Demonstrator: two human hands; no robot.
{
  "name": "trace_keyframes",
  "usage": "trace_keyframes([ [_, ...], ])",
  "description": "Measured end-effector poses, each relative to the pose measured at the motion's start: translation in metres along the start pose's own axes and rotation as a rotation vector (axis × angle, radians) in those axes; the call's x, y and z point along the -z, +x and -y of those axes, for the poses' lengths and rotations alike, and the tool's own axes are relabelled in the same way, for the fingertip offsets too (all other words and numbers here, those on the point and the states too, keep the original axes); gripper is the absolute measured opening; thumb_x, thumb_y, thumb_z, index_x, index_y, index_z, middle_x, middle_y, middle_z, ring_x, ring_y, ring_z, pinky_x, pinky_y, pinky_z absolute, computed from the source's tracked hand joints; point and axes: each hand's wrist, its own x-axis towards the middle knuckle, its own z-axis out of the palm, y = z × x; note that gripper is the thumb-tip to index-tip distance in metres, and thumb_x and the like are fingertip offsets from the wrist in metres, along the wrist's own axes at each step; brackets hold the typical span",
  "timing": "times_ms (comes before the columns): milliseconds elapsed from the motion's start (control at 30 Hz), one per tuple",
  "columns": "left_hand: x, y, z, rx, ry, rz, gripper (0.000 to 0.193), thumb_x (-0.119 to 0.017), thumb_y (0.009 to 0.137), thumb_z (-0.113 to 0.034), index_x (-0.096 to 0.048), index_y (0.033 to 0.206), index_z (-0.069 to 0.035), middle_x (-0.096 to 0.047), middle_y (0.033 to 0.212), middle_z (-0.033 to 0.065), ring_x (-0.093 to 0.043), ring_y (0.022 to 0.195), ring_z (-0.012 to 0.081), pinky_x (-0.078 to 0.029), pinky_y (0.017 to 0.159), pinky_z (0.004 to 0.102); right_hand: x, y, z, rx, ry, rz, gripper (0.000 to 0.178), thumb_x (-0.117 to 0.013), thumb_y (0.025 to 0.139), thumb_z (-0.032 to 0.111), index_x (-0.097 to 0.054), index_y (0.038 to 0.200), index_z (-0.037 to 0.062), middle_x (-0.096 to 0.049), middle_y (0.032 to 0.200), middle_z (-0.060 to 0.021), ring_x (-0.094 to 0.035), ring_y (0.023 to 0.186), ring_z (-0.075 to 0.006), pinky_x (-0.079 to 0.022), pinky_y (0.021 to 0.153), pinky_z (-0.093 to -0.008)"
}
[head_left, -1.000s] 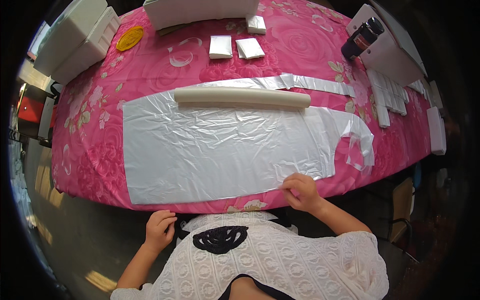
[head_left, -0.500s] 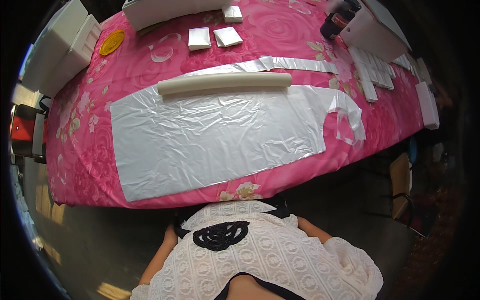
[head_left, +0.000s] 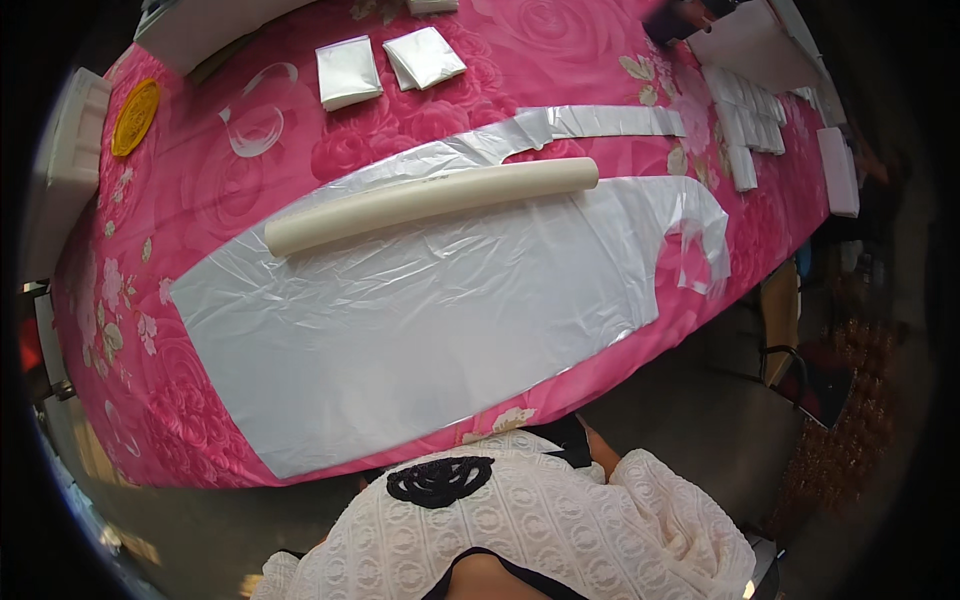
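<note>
Neither of my hands shows; both are down below the table edge. Only a bit of my right forearm [head_left: 601,455] appears beside my white lace top. In front of me a thin silvery-white plastic apron [head_left: 420,340] lies spread out on the table, wrinkled, with a loop at its right end and a long strap along its far side. Across its far part rests a cream-coloured tube [head_left: 430,207], slightly slanted. No hand touches the apron or the tube.
A pink floral cloth covers the table [head_left: 200,390]. Beyond lie folded silvery packets [head_left: 348,72], a clear plastic strip [head_left: 255,125] and a yellow oval dish [head_left: 136,117]. Stacked white packets [head_left: 745,125] lie at the right, before a white box [head_left: 755,45]. A chair [head_left: 790,350] stands right of the table.
My view has moved nearer the table and turned, so the apron and tube look larger and more slanted. My left forearm has gone out of sight; less of the right one shows.
</note>
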Motion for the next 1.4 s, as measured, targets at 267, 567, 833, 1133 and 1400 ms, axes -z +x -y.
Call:
trace_keyframes([
  [267, 0.001, 0.006, -0.016, 0.012, 0.038, -0.020, 0.047, -0.065, 0.070, -0.020, -0.054, 0.113, -0.002, -0.059, 0.104, 0.0204, -0.057, 0.097, 0.0353, -0.046, 0.084, 0.0397, -0.023, 0.063, 0.023, 0.029, -0.009, -0.010, 0.068, -0.044, 0.078, 0.062, -0.058, 0.109, 0.0030, -0.058, 0.109, -0.0197, -0.054, 0.101, -0.0356, -0.042, 0.086, -0.0377],
  [567, -0.019, -0.024, -0.010, 0.063, 0.040, -0.063, 0.048, -0.064, 0.071, -0.024, -0.054, 0.113, -0.003, -0.060, 0.104, 0.0199, -0.057, 0.097, 0.0348, -0.046, 0.084, 0.0396, -0.018, 0.077, 0.017, 0.121, -0.043, -0.063, 0.063, -0.044, 0.076, 0.058, -0.062, 0.103, 0.0039, -0.060, 0.105, -0.0197, -0.056, 0.100, -0.0364, -0.043, 0.085, -0.0382],
  [833, -0.001, -0.051, 0.006, 0.058, 0.256, 0.074, 0.049, -0.064, 0.072, -0.028, -0.054, 0.114, -0.003, -0.060, 0.104, 0.0195, -0.058, 0.096, 0.0343, -0.047, 0.083, 0.0395, -0.024, 0.104, 0.026, 0.164, -0.156, -0.125, 0.041, -0.052, 0.076, 0.039, -0.064, 0.095, 0.0045, -0.062, 0.100, -0.0190, -0.058, 0.095, -0.0353, -0.046, 0.080, -0.0403],
  [1133, 0.147, -0.097, -0.059, -0.525, -0.327, 0.376, 0.026, -0.064, 0.080, -0.015, -0.061, 0.101, 0.001, -0.066, 0.091, 0.0088, -0.061, 0.084, 0.0143, -0.048, 0.074, 0.0265, 0.051, 0.004, 0.107, 0.374, -1.094, -0.128, 0.031, -0.064, 0.068, 0.026, -0.067, 0.092, 0.0065, -0.064, 0.095, -0.0166, -0.060, 0.092, -0.0316, -0.049, 0.078, -0.0380],
  [1400, 0.206, -0.015, -0.056, -0.364, 0.078, -1.148, 0.046, -0.065, 0.075, -0.022, -0.048, 0.110, 0.004, -0.058, 0.095, 0.0185, -0.055, 0.092, 0.0344, -0.043, 0.083, 0.0410, 0.080, -0.123, 0.214, 0.979, -0.415, 0.164, 0.031, -0.064, 0.079, 0.020, -0.060, 0.099, -0.0026, -0.065, 0.088, -0.0129, -0.063, 0.083, -0.0184, -0.048, 0.075, -0.0289],
])
